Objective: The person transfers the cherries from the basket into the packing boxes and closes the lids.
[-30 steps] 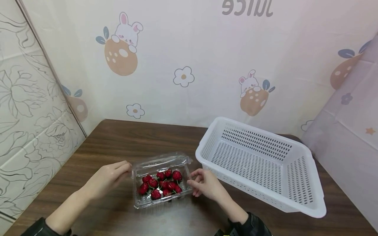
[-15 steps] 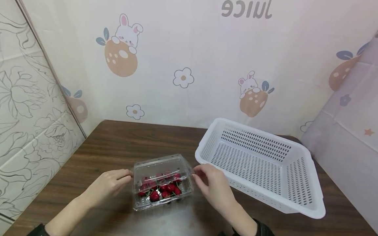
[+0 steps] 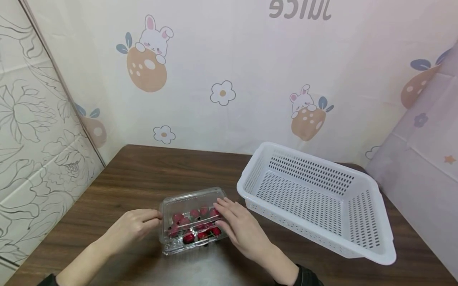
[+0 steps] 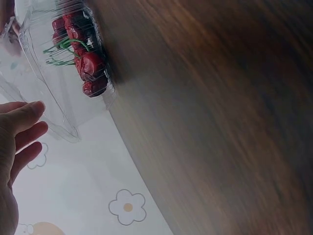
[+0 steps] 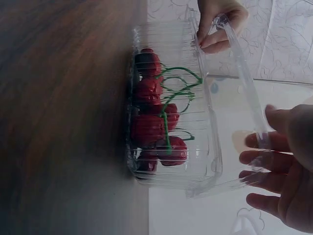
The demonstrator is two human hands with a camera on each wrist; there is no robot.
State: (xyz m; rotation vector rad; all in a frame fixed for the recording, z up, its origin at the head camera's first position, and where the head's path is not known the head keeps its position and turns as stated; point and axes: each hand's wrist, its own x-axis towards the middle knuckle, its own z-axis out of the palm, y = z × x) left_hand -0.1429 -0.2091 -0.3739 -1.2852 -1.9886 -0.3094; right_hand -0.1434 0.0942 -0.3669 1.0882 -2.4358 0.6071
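A clear plastic clamshell box (image 3: 168, 251) holds several red cherries (image 3: 188, 238) with green stems. Its hinged lid (image 3: 193, 198) is lowered over them but still tilted up at the front, as the right wrist view shows. At the left side my left hand (image 3: 132, 228) pinches the edge of the box between thumb and fingers. My right hand (image 3: 243, 228) lies over the lid's right part, its fingers (image 5: 266, 181) fairly straight against the clear plastic. In the left wrist view the cherries (image 4: 90, 66) sit behind the box's ribbed wall.
A white perforated plastic basket (image 3: 388, 254) stands to the right of the box on the dark wooden table (image 3: 143, 171). Behind the table hangs a pale curtain (image 3: 257, 51) printed with rabbits and flowers; a floral panel (image 3: 35, 139) borders the left.
The lid has come down over the cherries from its opened-back position. My right hand has moved from the box's right side up onto the lid; my left hand has stayed at the left edge.
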